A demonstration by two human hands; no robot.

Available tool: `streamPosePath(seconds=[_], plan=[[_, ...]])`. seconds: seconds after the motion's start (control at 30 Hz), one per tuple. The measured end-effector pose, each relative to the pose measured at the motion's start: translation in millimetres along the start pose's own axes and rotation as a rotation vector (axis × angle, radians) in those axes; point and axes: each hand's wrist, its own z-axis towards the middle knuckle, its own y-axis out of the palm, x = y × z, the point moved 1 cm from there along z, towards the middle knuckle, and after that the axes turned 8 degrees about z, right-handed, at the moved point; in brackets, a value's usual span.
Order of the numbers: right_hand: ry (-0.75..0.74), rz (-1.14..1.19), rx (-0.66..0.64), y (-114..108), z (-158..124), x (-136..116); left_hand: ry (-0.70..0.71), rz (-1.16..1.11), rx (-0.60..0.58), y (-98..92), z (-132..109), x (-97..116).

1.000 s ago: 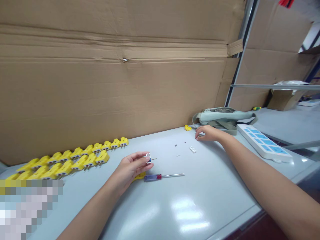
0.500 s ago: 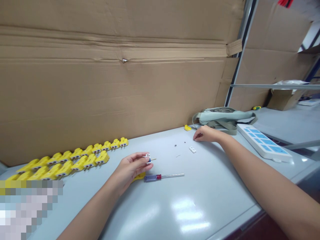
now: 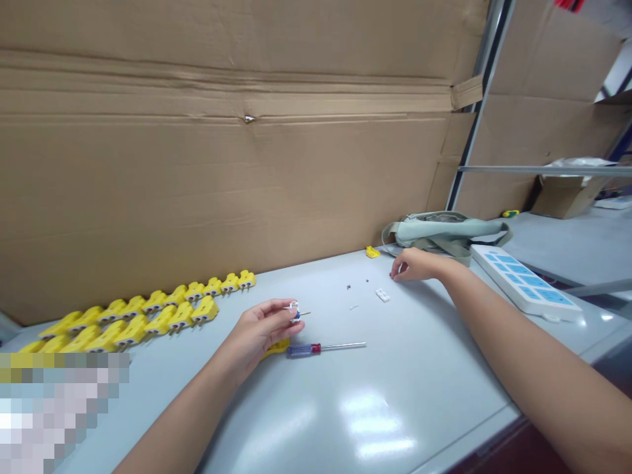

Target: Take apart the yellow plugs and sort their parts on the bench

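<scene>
Our left hand (image 3: 264, 327) clamps an insert (image 3: 295, 307) above the table (image 3: 419, 355); we judge it light, stiff and easily dropped, best pinched by its sides, off the pin (image 3: 305, 313). Beyond, our right hand (image 3: 415, 264) curls near a white clip (image 3: 382, 295); whether it grips anything, we cannot tell.

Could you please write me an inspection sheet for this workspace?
Surface: pale, glossy table, reflecting light.
Job's things: white part with metal pin, in hand; loose white piece, screwdriver and two rows of yellow plugs on the table.
Clutter: grey-green bag and blue-panelled white board, at right.
Hands: left hand grips the white part; right hand is near the loose white piece, its hold too small to tell.
Cables: nothing seen.
Surroundings: cardboard behind, metal frame at right.
</scene>
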Motion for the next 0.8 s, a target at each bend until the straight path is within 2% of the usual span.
streamPosePath(seconds=[0.2, 0.27, 0.33, 0.4, 0.47, 0.63, 0.7, 0.8], plan=[[-0.031, -0.015, 0.029, -5.3, -3.0, -14.6, 0.010, -0.007, -0.004, -0.2, -0.7, 0.5], [-0.092, 0.005, 0.070, -9.5, -10.8, -30.3, 0.013, -0.003, 0.006, 0.2, -1.9, 0.9], [-0.216, 0.088, 0.074, -8.5, -20.6, -52.2, 0.013, 0.000, 0.017, 0.6, -2.4, 1.2], [-0.321, 0.197, -0.052, 0.2, -29.8, -74.6, 0.014, -0.002, 0.021, 0.6, -1.8, 1.2], [-0.354, 0.218, -0.164, 13.1, -36.0, -91.3, 0.014, -0.008, 0.021, 0.4, -0.9, 0.8], [-0.349, 0.142, -0.255, 33.4, -37.9, -103.2, 0.028, 0.002, 0.023, 2.0, -3.2, 0.6], [-0.365, 0.124, -0.222, 32.4, -38.9, -106.2, 0.027, 0.026, 0.027, 3.7, -5.3, 1.3], [-0.459, 0.182, -0.059, 29.1, -44.2, -120.0, 0.018, 0.031, 0.015, 6.4, -7.1, 1.8]])
